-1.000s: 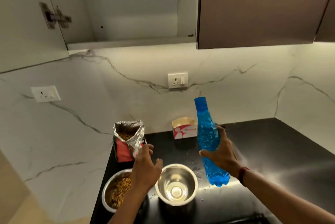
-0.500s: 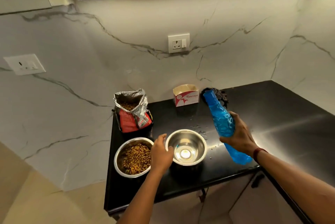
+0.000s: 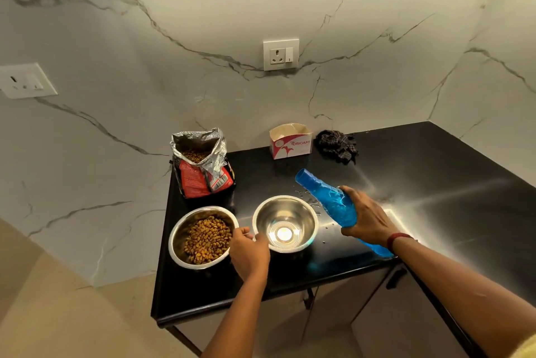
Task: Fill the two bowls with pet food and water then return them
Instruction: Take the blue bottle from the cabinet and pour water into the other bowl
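Empty steel bowl [image 3: 285,222] sitting near the front edge of the black worktop [image 3: 435,183], just right of the kibble-filled bowl [image 3: 203,237], almost touching it. Being steadied at its near-left rim by the left hand [image 3: 249,253], fingers [image 3: 242,232] curled and pinching the rim. Blue bottle [image 3: 333,206] being tilted by the right hand [image 3: 367,221], fingers wrapped tight around its middle, mouth aiming up-left past the bowl's far right rim, not yet over it; no water seen flowing. Looking like the water-pouring step, food apparently done. Needing next: swinging the mouth over the bowl's middle and tipping further. Open kibble bag [image 3: 203,166] standing close behind, tissue box [image 3: 291,141] and dark cloth [image 3: 336,145] against the wall. Leaving little margin at the front edge; offering wide bare room to the right.
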